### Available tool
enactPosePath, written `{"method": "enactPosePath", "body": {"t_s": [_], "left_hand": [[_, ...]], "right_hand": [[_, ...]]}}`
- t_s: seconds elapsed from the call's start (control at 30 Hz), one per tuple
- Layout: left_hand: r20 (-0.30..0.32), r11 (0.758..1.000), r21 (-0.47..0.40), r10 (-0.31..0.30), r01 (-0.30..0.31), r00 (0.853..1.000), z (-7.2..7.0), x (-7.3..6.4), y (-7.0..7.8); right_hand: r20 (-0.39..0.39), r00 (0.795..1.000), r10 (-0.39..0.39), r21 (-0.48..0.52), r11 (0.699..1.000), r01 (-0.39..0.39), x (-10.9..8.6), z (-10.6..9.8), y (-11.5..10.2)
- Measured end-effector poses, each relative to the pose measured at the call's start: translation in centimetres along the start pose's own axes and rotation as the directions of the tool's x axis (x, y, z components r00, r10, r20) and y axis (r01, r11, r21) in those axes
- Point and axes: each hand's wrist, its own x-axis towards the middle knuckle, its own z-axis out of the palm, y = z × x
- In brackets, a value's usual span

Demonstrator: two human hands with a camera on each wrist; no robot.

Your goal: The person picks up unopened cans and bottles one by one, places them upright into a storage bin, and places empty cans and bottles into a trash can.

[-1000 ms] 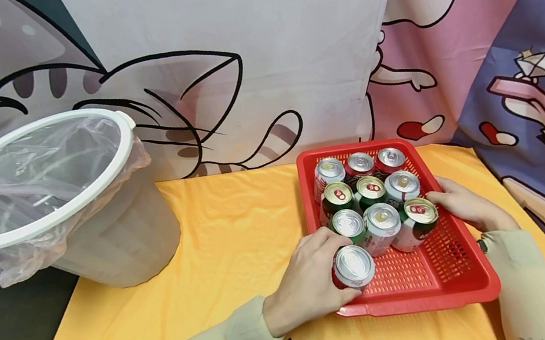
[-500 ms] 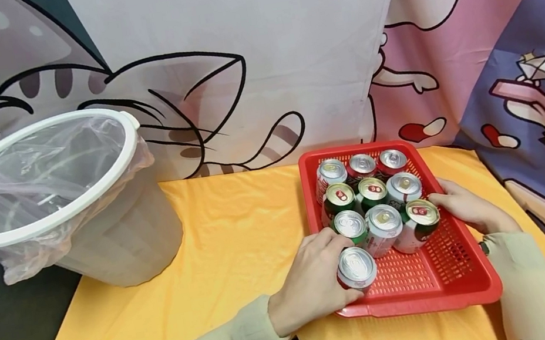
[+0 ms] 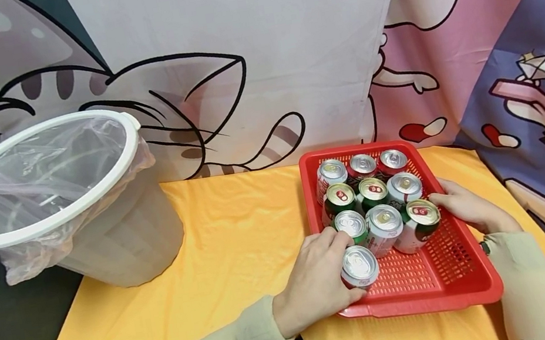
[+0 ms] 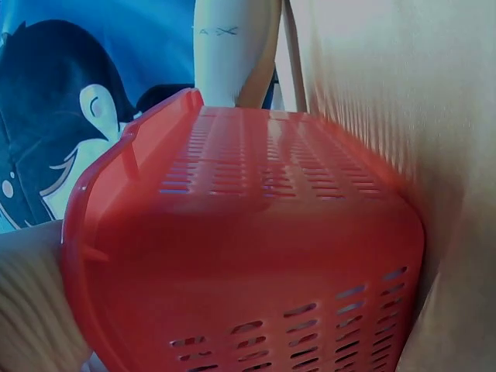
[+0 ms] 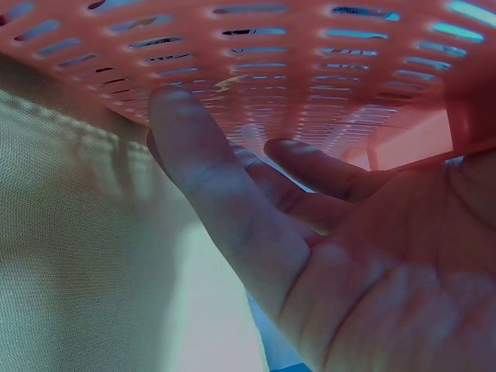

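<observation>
In the head view my left hand [image 3: 316, 279] grips a soda can [image 3: 360, 266] with a silver lid and red side, in the near left corner of a red plastic basket [image 3: 422, 304]. Thumb and fingers wrap its left side. Several other drink cans [image 3: 384, 223] stand in rows behind it, silver-topped and gold-topped. My right hand [image 3: 472, 212] holds the basket's right rim, thumb over the edge. In the right wrist view its fingers [image 5: 225, 182] lie along the slotted outer wall. The left wrist view shows the basket's outside [image 4: 232, 240], with part of my left hand [image 4: 35, 294] at the rim.
A pale bin [image 3: 127, 234] with a white rim and clear plastic liner stands at the left. A yellow cloth [image 3: 230, 242] covers the table. Cartoon-printed curtains [image 3: 256, 65] hang behind it.
My left hand and the soda can have shifted slightly right within the basket. The right hand keeps its place on the rim. The head view has moved a little.
</observation>
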Motion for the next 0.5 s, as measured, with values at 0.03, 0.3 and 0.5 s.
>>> {"method": "enactPosePath", "body": {"t_s": [0.03,0.3,0.5], "left_hand": [[-0.001,1.0,0.004,-0.002,0.002,1.0,0.0,0.0,0.02],[0.015,1.0,0.026,-0.009,0.008,1.0,0.0,0.11,0.02],[0.026,1.0,0.018,-0.01,0.009,1.0,-0.21,-0.1,-0.17]], "right_hand": [[-0.001,1.0,-0.001,-0.001,1.0,0.001,-0.01,0.02,0.0],[-0.009,1.0,0.009,-0.009,1.0,-0.009,0.01,-0.07,0.09],[0.004,1.0,0.001,0.003,1.0,-0.001,0.35,0.05,0.13]]}}
